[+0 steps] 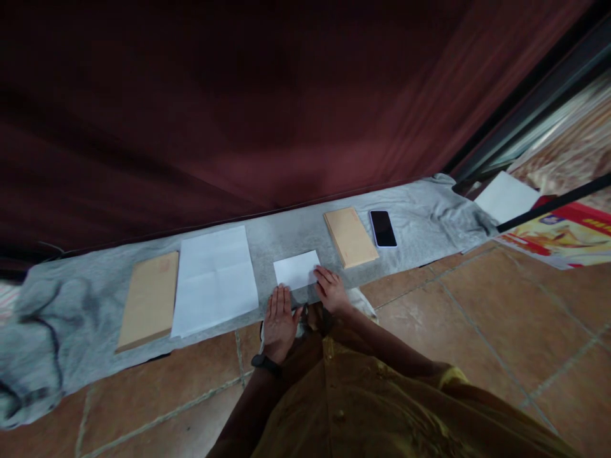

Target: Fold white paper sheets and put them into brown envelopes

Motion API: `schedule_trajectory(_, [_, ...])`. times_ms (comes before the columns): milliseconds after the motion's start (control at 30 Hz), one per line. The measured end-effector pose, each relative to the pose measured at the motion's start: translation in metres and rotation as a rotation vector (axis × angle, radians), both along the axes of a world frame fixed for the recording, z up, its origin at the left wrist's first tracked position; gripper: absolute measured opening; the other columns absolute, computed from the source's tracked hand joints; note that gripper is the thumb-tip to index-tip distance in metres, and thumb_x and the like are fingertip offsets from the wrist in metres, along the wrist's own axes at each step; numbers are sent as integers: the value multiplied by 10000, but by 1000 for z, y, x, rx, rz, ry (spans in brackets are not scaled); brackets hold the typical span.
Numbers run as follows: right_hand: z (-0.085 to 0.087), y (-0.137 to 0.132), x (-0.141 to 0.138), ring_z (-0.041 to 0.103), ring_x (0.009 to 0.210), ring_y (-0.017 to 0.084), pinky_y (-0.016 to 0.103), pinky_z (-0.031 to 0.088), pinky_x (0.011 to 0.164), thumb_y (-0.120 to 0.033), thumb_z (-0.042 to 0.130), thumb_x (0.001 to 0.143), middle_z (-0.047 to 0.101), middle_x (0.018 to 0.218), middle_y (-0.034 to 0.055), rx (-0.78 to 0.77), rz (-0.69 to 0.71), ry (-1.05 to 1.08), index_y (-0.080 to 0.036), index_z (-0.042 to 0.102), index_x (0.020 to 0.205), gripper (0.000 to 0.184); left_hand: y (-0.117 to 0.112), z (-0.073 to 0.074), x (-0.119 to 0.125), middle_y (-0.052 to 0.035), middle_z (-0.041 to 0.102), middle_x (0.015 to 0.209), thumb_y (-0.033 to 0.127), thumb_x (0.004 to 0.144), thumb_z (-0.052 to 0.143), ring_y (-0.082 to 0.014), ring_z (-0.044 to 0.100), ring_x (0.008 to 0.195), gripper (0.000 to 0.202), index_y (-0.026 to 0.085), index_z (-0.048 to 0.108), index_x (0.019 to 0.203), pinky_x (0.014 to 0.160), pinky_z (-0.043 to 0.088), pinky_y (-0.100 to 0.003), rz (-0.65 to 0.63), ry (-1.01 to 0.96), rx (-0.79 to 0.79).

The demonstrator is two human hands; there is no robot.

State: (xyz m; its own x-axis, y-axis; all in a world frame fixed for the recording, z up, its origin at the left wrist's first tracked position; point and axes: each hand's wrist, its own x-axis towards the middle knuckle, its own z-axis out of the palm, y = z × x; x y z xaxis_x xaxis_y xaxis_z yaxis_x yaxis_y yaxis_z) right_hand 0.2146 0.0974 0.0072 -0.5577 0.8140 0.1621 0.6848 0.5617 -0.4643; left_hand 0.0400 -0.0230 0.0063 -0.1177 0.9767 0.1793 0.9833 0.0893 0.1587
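Note:
A small white rectangle of paper (296,269), apparently folded, lies flat on the grey cloth in front of me. My left hand (279,321), with a dark band at its wrist, rests flat at the paper's near left edge, fingers stretched out. At the right edge, my right hand (331,289) lays its slightly bent fingers on the paper's corner. Left of the hands is a stack of larger white sheets (214,280) with faint crease lines. To the right sits a small stack of brown envelopes (351,236).
A thicker stack of brown envelopes (149,299) is at the far left. Beyond the right envelopes lies a phone (383,228) with a dark screen. Grey cloth (281,230) covers the narrow bench, against a dark red curtain (286,127). A colourful printed box (568,232) stands right.

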Motion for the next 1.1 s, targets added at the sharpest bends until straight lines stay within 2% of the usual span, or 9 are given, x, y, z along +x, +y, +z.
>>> schedule_trajectory(133, [10, 23, -17, 561, 1222, 288, 435, 432, 1070, -217, 456, 982, 606, 1349, 175, -79, -210, -1, -134, 477, 1473, 499, 1, 0, 2, -214, 317, 1613, 465, 1012, 340, -310, 277, 1516, 707, 68, 205, 1582, 1205, 327, -533, 12, -1, 28])
schedule_trajectory(233, [21, 40, -29, 633, 1104, 272, 379, 483, 1001, -227, 451, 983, 655, 1228, 161, -218, -321, -25, -151, 560, 1387, 425, 1, -2, 3, -222, 322, 1610, 461, 1013, 345, -309, 278, 1516, 711, 52, 205, 1579, 1210, 322, -522, 12, 4, 37])
schedule_trajectory(367, [30, 51, -38, 674, 1054, 237, 303, 504, 919, -266, 500, 981, 698, 1183, 123, -372, -415, -49, -170, 638, 1261, 326, 1, -4, 0, -229, 346, 1600, 456, 1014, 352, -312, 308, 1505, 705, 47, 223, 1573, 1203, 342, -508, 7, 9, 54])
schedule_trajectory(533, [29, 54, -38, 708, 962, 196, 240, 509, 798, -309, 517, 995, 760, 1018, 56, -416, -453, -10, -219, 718, 1076, 235, 2, -7, 0, -228, 346, 1601, 454, 1013, 364, -319, 346, 1486, 727, 78, 141, 1595, 1176, 376, -521, 6, -13, 124])
schedule_trajectory(667, [29, 58, -42, 713, 966, 171, 216, 506, 775, -316, 498, 1014, 766, 1026, 34, -422, -501, 32, -227, 704, 1133, 254, 9, -5, -4, -219, 310, 1620, 461, 1011, 371, -316, 360, 1480, 742, 115, 92, 1605, 1150, 407, -522, 8, -60, 162])
schedule_trajectory(800, [31, 59, -50, 714, 1008, 196, 250, 519, 810, -331, 496, 1016, 759, 1053, 61, -415, -571, 34, -224, 675, 1212, 285, 21, -4, -15, -208, 326, 1616, 443, 1011, 388, -299, 370, 1476, 740, 122, 87, 1606, 1149, 414, -502, -13, -72, 149])
schedule_trajectory(1100, [29, 63, -57, 725, 1002, 239, 319, 538, 829, -391, 425, 1049, 753, 1021, 96, -413, -671, -24, -209, 635, 1242, 338, 28, -2, -18, -163, 307, 1637, 475, 1001, 405, -283, 348, 1488, 682, 203, 215, 1596, 1159, 383, -510, -26, -22, 145])
